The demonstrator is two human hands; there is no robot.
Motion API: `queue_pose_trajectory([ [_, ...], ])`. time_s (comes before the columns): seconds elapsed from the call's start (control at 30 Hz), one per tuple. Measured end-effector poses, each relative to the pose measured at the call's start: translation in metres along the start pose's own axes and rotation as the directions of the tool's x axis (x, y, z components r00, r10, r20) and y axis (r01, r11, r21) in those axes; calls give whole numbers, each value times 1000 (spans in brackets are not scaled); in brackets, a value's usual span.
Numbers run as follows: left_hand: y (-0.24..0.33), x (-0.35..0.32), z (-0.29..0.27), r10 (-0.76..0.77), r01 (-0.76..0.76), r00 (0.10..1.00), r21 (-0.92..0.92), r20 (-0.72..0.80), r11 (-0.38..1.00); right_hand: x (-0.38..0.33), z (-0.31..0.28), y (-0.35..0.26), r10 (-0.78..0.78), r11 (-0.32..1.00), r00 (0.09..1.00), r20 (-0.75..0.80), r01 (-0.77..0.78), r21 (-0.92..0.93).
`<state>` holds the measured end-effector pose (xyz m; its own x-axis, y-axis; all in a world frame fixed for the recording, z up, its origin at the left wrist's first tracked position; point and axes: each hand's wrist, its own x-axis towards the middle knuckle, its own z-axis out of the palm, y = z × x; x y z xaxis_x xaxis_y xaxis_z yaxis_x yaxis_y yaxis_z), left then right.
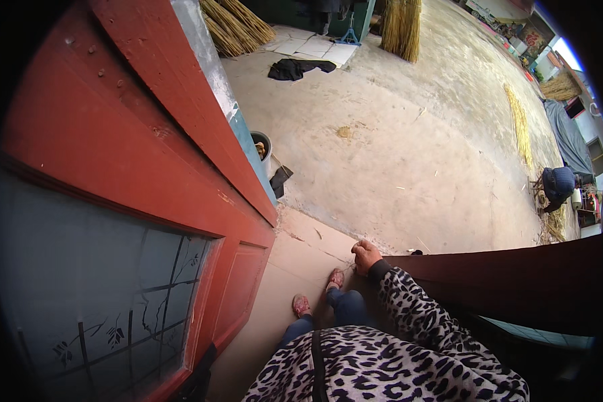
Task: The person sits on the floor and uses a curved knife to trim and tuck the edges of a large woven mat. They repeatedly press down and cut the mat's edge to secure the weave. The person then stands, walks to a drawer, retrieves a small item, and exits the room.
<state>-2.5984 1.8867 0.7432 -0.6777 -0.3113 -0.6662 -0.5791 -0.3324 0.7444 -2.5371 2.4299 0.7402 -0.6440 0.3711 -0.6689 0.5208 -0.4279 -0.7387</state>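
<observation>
My right hand (365, 256) is out in front of me at the doorway, its fingers curled closed. Whatever it may hold is hidden. Right beside it is the edge of a dark reddish-brown door leaf (489, 278), which stretches off to the right; I cannot tell whether the hand touches it. My left hand is out of view. On my left stands a red door (241, 231) with a frosted glass pane (107, 281) patterned with branches and lines.
Below me are pale floor tiles (285, 264). Past the doorway lie a concrete yard (409, 154), a bucket (264, 149) by the frame, a black cloth (298, 69) and upright straw bundles (401, 30). A bent-over person (557, 186) is at the far right, near loose stalks (518, 124).
</observation>
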Motion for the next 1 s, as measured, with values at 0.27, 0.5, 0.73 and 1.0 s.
queue_pose_trajectory([
  [0.27,-23,-1,118,-195,175,980,327,30,929,150,-73,-136,156,975,985,-73,-141,174],
  [0.5,-32,-32,204,-395,378,914,536,-89,755,204,-171,-249,123,952,983,-138,-78,295],
  [0.73,-4,-7,321,-419,315,908,697,-24,644,162,-196,-453,-345,858,934,-94,354,372],
  [1.0,178,-39,710,398,-614,676,176,620,769,22,-180,-644,-990,139,136,27,962,237],
])
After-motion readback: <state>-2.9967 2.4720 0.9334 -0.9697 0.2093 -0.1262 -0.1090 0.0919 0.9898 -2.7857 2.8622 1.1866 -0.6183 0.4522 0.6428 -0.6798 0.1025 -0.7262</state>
